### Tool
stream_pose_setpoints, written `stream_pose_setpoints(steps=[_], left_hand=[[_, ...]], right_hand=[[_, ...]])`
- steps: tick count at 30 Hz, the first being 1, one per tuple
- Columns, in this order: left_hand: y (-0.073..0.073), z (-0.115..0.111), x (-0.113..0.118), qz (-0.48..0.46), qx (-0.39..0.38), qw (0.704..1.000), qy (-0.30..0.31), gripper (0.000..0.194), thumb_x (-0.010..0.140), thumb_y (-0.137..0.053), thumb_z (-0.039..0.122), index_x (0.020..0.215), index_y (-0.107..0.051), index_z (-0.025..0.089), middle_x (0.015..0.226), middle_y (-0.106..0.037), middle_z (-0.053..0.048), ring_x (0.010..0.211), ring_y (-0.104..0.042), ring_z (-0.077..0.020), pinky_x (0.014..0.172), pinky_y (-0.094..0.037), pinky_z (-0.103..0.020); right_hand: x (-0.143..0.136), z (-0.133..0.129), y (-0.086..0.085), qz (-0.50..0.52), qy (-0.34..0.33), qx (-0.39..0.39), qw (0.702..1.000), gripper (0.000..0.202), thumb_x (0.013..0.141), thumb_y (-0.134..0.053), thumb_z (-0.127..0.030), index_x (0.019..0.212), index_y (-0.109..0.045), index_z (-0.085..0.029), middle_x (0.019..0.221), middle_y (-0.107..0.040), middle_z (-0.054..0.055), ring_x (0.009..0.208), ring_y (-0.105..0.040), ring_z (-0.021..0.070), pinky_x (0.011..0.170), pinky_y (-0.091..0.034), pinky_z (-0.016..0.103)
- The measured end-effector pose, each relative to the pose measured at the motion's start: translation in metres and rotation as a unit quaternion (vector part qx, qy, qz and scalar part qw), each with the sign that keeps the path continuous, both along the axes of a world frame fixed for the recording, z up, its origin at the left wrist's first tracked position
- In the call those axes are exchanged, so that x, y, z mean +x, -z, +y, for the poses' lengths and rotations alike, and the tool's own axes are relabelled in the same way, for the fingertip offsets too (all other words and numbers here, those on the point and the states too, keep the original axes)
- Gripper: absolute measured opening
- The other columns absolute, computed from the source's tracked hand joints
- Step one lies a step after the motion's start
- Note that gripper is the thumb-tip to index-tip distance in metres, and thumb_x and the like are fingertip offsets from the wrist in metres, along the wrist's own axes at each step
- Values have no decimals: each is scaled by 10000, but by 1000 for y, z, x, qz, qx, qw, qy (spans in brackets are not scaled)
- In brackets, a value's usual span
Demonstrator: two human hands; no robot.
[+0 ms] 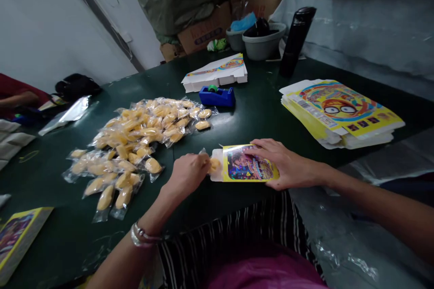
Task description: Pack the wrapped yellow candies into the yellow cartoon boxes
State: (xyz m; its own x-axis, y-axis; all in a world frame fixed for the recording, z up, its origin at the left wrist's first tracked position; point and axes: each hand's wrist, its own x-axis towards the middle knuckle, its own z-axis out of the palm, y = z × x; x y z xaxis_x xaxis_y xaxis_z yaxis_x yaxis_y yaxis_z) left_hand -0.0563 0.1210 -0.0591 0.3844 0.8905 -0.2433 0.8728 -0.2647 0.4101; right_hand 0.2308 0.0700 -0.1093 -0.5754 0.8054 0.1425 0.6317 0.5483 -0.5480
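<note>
My right hand [288, 165] is wrapped round a small yellow box [251, 164] with a shiny picture on its face. The box's left end is open, with a white flap sticking out. At that opening, my left hand [191, 169] pinches the clear wrapper of a yellow piece [214, 165], which lies partly at the mouth of the box. How far the piece sits inside is hidden. To the left of my left hand spreads a pile of individually wrapped yellow pieces [149, 128] on the dark green table [261, 122].
A blue tape dispenser [217, 96] stands behind, by a stack of white cartons [217, 74]. Flat yellow cartons [342, 110] lie at the right. A yellow box [20, 239] is at the lower left. Grey tubs [262, 45] and a black object [296, 40] stand at the back.
</note>
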Motion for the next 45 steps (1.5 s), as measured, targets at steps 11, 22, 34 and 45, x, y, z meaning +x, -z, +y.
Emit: stream_pose_setpoints(steps=[11,22,34,45], left_hand=[[11,-8,-4,-440,-347,819,-122,470,760,-699,335,1181,-595,155,1079,-696,-116,1020,-644,-242,930,-475,-369],[12,-24,-6,-523,-442,717,-130,494,739,-748,418,1106,-663,99,1045,-698,-140,917,-674,-233,906,-508,-369],[-102,7,-32,-162,-179,958,158,186,810,-630,283,895,-739,158,828,-714,-65,681,-628,-156,625,-510,-239],[-3,-105,-38,-487,-94,813,-305,737,677,-788,349,1310,-437,215,1032,-708,-69,889,-684,-210,752,-566,-308]], right_hand=[[-14,-4,3,32,-9,57,998,881,599,-746,-210,1411,-406,-181,1399,-370,176,1301,-346,319,1053,-315,489],[-53,-17,4,49,-25,195,979,902,586,-664,-129,1426,-343,-192,1408,-331,221,1273,-338,399,1007,-290,597],[-106,16,-58,303,-53,-203,930,605,860,-593,-292,1405,-352,-185,1026,-656,86,878,-648,249,772,-542,407],[-125,-59,-10,496,69,-349,792,756,860,-670,-283,1485,-247,-304,1196,-596,75,1007,-640,231,863,-542,389]])
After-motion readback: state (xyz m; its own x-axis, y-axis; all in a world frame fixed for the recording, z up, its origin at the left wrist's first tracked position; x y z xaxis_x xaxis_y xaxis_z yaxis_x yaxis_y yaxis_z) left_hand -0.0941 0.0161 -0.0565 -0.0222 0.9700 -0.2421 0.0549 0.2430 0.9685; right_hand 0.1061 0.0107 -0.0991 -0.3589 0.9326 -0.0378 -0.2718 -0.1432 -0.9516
